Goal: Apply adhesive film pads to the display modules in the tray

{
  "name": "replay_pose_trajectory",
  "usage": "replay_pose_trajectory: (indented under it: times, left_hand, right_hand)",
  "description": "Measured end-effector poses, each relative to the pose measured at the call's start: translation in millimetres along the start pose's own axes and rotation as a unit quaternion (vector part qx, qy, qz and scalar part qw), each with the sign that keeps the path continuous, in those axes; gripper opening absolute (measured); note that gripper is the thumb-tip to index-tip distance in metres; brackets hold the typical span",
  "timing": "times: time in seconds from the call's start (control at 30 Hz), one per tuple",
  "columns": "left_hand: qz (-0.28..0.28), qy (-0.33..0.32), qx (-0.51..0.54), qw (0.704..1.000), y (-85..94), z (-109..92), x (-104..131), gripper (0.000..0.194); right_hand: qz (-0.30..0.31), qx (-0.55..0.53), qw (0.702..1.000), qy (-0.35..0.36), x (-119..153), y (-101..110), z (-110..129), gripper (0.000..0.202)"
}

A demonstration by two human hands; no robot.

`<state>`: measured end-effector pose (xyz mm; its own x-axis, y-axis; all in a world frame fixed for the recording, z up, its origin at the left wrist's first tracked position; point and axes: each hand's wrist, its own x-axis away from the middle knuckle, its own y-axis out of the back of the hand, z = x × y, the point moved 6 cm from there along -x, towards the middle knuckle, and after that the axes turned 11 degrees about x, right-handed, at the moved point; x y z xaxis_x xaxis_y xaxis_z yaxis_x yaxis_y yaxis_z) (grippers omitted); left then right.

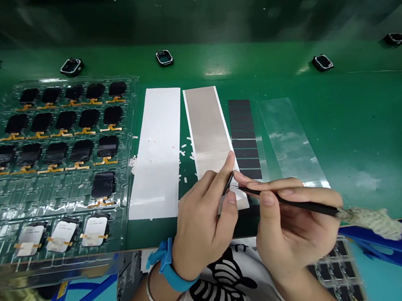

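Note:
My left hand [205,211], with a blue band at the wrist, pinches a small dark part [228,183] between its fingers. In my right hand [296,222] are black tweezers [305,205], their tips touching or very near that part; cloth is wrapped round their rear end. Both hands are over the lower end of a beige strip sheet [207,129]. Left of it lies a white sheet [157,152] with small pale scraps beside it. To the right are a column of black rectangles [244,138] and a clear film [293,141].
A clear tray [54,186] at the left holds rows of black screens with orange flex cables and several white-backed ones. Small square frames [164,58] stand along the back of the green table [375,143]. Below the table's front edge is another tray [336,271] of dark parts.

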<state>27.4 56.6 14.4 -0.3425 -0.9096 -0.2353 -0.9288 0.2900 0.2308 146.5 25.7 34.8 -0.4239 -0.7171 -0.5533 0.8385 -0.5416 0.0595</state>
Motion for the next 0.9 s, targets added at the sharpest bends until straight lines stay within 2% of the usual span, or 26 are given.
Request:
replay_pose_trajectory:
  times: [0.9]
  left_hand:
    - [0.006,0.011,-0.033,0.999,-0.1,-0.6,-0.6,0.05]
  right_hand:
    - [0.027,0.007,0.999,0.019,2.0,1.0,0.0,0.041]
